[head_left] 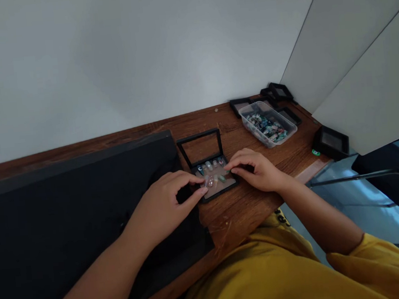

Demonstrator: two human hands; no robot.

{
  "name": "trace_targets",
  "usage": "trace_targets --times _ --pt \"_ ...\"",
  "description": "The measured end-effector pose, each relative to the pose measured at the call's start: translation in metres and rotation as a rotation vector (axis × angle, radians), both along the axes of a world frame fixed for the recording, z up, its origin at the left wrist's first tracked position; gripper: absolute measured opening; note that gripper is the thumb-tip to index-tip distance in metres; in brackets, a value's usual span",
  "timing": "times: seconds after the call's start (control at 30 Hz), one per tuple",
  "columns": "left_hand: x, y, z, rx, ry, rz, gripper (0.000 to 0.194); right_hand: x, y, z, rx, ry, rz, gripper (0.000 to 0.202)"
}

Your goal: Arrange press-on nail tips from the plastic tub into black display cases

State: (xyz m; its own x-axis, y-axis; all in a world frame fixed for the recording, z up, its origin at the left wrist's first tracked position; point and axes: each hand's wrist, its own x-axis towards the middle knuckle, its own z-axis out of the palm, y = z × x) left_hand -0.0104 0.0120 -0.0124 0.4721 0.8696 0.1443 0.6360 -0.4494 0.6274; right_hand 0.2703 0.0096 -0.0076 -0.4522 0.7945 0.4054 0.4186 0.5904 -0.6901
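Observation:
A black-framed display case lies opened on the wooden table, its lid with a clear window raised at the back. Several press-on nails sit in a row along its far side. Clear glittery nails and a green one lie nearer the front. My left hand grips the case's left edge with thumb and index finger, the tips close to the clear nails. Over the right side, my right hand pinches a small greenish press-on nail between thumb and index finger.
A clear plastic tub full of loose press-on nails stands at the back right. Several black cases lie behind it, and another black case is at the table's right end. A large black panel covers the left; a white wall rises behind.

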Motion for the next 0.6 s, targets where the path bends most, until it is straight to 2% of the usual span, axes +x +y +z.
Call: trace_targets --times 0.3,0.6 --pt "0.000 0.001 -0.001 0.011 -0.002 -0.004 0.044 -0.006 0.000 0.002 -0.032 -0.178 0.087 0.024" --pt "0.001 0.001 0.001 0.005 -0.010 0.006 0.043 -0.013 -0.001 0.001 -0.013 -0.214 -0.011 0.019"
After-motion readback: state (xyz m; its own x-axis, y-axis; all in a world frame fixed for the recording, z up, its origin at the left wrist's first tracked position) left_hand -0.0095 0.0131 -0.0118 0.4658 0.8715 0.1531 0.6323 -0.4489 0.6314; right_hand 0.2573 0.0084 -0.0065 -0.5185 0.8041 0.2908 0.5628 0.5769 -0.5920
